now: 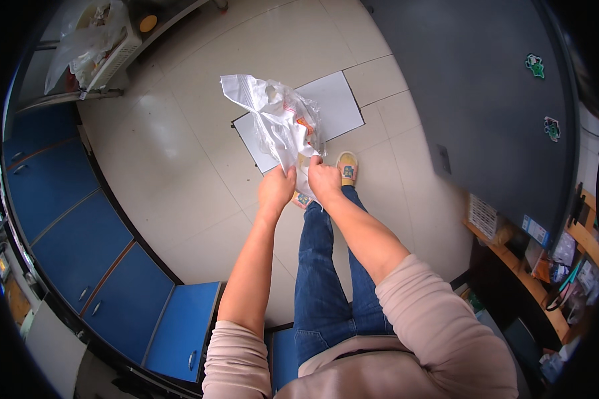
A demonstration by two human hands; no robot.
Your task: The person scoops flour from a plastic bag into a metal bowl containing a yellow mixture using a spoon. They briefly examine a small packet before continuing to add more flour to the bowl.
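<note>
A crumpled white plastic bag with red and orange print hangs stretched out in front of me, above the floor. My left hand pinches one side of its near edge, thumb on top. The other side of that edge is gripped by my right hand, also with the thumb up. Clear, wrinkled film shows along the bag's right side; whether it is part of the bag or inside it, I cannot tell. Behind and below the bag, a light rectangular panel with dark edges shows at floor level, partly hidden by it.
Blue cabinets with metal handles curve along the left. A white plastic basket holding bags stands on a rack at the upper left. A large dark grey door or panel with magnets fills the upper right. Wooden shelves with packages stand at the right.
</note>
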